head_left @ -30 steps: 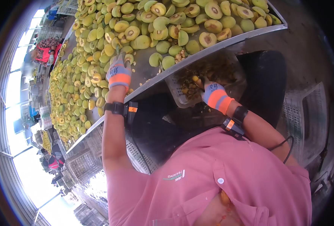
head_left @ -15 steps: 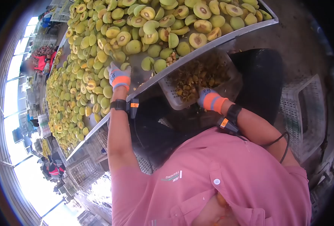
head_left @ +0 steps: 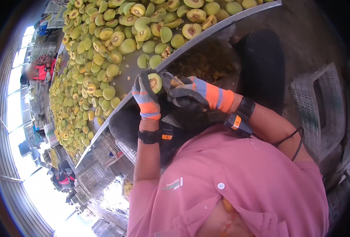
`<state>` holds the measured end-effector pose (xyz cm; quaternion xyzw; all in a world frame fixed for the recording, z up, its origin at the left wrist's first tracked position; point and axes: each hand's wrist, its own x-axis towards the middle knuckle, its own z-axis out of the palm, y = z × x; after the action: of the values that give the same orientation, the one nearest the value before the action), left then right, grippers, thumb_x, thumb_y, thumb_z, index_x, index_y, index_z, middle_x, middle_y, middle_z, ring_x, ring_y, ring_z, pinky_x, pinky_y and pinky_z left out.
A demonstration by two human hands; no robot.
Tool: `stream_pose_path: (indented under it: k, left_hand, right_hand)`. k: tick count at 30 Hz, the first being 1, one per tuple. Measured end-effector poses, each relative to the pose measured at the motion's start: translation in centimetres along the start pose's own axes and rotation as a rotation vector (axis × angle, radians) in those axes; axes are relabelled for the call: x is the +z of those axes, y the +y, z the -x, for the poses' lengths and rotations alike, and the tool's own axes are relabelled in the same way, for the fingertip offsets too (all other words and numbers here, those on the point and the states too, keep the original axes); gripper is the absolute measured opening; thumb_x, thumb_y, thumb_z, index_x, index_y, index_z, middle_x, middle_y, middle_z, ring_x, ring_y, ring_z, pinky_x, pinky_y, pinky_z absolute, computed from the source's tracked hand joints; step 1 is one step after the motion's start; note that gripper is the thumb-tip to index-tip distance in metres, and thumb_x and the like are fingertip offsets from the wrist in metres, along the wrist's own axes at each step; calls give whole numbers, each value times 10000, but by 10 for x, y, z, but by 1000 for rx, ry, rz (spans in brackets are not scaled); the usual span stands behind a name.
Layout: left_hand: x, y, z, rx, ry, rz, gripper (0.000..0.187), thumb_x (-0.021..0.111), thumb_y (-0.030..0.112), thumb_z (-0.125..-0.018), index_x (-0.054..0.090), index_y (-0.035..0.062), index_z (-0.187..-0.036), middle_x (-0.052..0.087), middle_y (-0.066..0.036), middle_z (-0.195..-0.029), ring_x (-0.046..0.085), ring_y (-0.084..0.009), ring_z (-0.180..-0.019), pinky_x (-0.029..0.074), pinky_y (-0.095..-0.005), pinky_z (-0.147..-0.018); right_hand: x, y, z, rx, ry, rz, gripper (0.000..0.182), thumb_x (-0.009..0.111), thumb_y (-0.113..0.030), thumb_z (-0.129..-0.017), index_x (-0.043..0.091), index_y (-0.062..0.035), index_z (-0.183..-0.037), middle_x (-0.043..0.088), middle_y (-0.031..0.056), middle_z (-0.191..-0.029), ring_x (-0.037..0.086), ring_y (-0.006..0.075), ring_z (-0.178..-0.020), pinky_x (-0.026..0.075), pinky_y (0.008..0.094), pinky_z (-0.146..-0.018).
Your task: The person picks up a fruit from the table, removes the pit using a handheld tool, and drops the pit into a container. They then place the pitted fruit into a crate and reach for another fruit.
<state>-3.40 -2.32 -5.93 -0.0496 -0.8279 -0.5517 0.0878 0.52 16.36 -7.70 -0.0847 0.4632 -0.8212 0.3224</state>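
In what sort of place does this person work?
Probably a fruit-processing shed: the metal-edged table is heaped with halved fruit, perforated crates are around, and another person is visible in the background.

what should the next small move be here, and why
Probably ease the metal tool in the right hand toward the brown centre of the fruit half: the left hand grips that half with its cut face exposed, and the tool is already close beside it.
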Motion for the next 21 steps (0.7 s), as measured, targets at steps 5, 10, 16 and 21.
stream_pose_path:
  k: [5,10,16,21]
  left_hand:
    - [23,28,7,113,-86,-139,409,684,-17,-649,600,0,-1049,631,-141,-947,629,-308,-845,510,-340,-743]
    - [29,32,16,341,-117,-326,424,660,-22,-705,577,-26,-1120,627,-156,-993,634,-311,-858,520,-352,-756]
    - [34,26,21,237,-48,-272,325,593,-3,-823,560,-40,-1144,624,-165,-1028,639,-284,-873,520,-335,-773]
    - [39,29,22,270,-29,-252,216,514,8,-905,580,-39,-1105,629,-160,-1008,625,-275,-869,504,-325,-783]
  right_hand:
    - [-21,12,2,-361,-22,625,175,597,-188,-915,675,-64,-1012,598,-28,-754,548,58,-621,418,228,-520]
    - [-2,-9,11,350,161,-62,167,637,-214,-898,687,-60,-939,584,-37,-649,515,35,-524,377,220,-435]
    - [8,-1,8,398,305,-214,137,609,-177,-904,683,-69,-940,598,-12,-658,551,81,-524,389,220,-440]
    - [3,26,-10,361,381,-129,483,687,-349,-808,477,-28,-1101,577,97,-700,535,203,-454,365,369,-338]
